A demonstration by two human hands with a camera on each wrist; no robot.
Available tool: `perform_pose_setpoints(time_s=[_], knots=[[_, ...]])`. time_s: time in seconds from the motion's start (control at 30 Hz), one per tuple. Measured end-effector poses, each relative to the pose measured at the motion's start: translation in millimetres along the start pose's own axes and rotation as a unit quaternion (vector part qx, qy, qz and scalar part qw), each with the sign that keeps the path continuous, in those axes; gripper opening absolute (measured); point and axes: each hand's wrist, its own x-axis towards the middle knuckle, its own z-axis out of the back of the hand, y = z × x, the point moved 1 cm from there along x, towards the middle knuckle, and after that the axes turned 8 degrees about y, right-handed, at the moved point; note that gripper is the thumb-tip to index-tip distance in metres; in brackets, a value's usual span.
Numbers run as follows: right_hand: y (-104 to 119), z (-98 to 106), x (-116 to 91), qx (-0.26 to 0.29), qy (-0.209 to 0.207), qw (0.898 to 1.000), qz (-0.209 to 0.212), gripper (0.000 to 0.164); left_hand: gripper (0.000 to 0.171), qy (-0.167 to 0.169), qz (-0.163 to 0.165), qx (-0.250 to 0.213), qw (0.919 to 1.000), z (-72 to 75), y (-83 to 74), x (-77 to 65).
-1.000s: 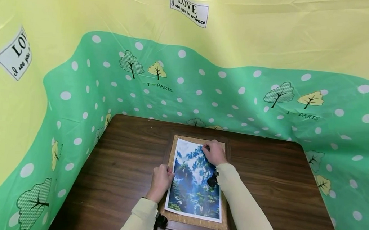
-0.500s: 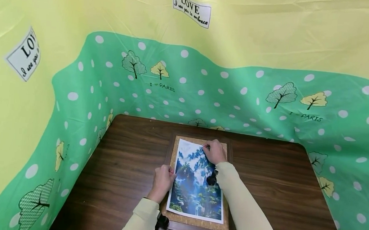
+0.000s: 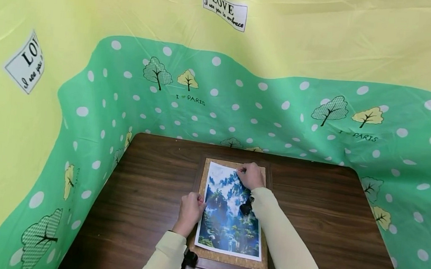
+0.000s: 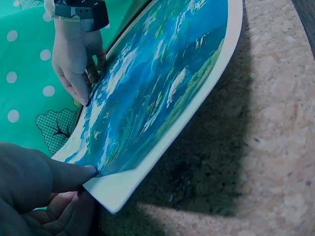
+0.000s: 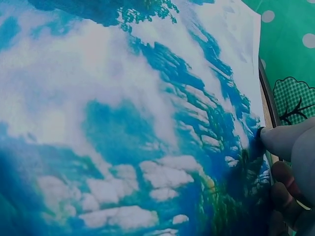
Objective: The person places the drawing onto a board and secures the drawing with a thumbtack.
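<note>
A printed landscape picture (image 3: 227, 220), blue mountains and waterfalls on white-bordered paper, lies over a cork board (image 3: 263, 256) with a dark wooden frame. At the picture's left edge my left hand (image 3: 190, 210) pinches the paper; in the left wrist view its thumb (image 4: 74, 177) is on top and the corner bends up off the cork. My right hand (image 3: 251, 177) grips the top edge toward the right, thumb (image 5: 280, 140) over the print and other fingers curled behind. A small dark spot shows at that thumb's tip; I cannot tell what it is.
The board rests on a brown wood-grain table (image 3: 320, 202). A green and yellow printed curtain (image 3: 240, 102) hangs behind and along both sides of the table. Each wrist wears a small black camera.
Both hands keep their holds on the picture. The right wrist has tilted slightly to the left, and the head view has shifted a little.
</note>
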Motion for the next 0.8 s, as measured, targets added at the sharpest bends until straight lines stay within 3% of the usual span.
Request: perform_pose_setpoints(time_s=[0.3, 0.8], knots=[[1.3, -4.3, 7.6, 0.008, -0.017, 1.000, -0.024, 0.010, 0.029, -0.001, -0.016, -0.001, 0.9999, 2.5, 5.7, 12.3], [7.0, -5.3, 3.6, 0.021, -0.031, 0.998, -0.045, 0.011, 0.031, 0.001, -0.009, 0.007, 0.9999, 3.1, 3.4, 10.9]])
